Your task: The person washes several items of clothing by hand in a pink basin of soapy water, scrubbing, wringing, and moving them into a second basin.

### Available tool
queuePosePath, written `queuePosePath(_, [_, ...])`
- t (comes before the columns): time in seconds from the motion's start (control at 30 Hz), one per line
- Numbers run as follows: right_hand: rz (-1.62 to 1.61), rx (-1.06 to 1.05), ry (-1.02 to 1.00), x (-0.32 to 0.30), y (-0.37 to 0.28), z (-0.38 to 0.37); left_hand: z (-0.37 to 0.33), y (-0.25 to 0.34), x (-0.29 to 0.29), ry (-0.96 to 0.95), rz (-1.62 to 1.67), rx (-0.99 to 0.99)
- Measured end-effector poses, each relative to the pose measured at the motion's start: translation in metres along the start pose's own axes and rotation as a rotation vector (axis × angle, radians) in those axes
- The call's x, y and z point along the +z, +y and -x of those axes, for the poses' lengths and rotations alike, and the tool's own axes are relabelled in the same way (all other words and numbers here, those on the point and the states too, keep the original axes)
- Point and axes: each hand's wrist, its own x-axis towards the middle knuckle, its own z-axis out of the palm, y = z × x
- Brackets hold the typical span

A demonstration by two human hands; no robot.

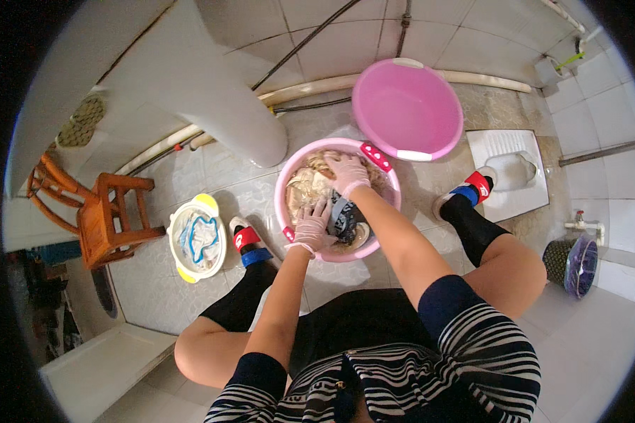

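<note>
Between my feet stands a pink basin [281, 185] holding wet laundry in water. My left hand [313, 224], in a thin see-through glove, lies over the near left part of the basin with its fingers stretched across the cloth. Higher up in the basin, my right hand [348, 174], gloved the same way, rests with fingers apart on a beige garment [307, 185]. A dark patterned cloth [341, 217] lies between the two hands. Neither hand visibly grips anything; the fingertips partly merge with the wet cloth.
An empty pink basin [408, 109] sits behind, beside a squat toilet [511, 173]. At left are a white basin [221, 247] with white and blue cloth and a wooden chair [106, 222]. A bucket-like bin [578, 266] stands at right. A thick white column [226, 92] rises behind.
</note>
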Motion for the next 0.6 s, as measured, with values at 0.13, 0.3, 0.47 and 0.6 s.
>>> queuePosePath(0.13, [-0.166, 0.12, -0.028, 0.007, 0.005, 0.012, 0.01, -0.012, 0.002, 0.08, 0.2, 0.019])
queuePosePath(0.3, [-0.263, 0.018, 0.08, -0.007, -0.019, 0.045, 0.001, -0.024, 0.0, 0.537, 0.731, -0.149])
queuePosePath(0.47, [-0.459, -0.097, 0.216, -0.037, -0.038, 0.08, -0.007, 0.006, -0.058, 0.608, 0.248, 0.011])
queuePosePath(0.6, [-0.654, -0.199, 0.337, -0.091, -0.077, 0.091, -0.029, -0.044, -0.032, 0.715, 0.641, 0.214])
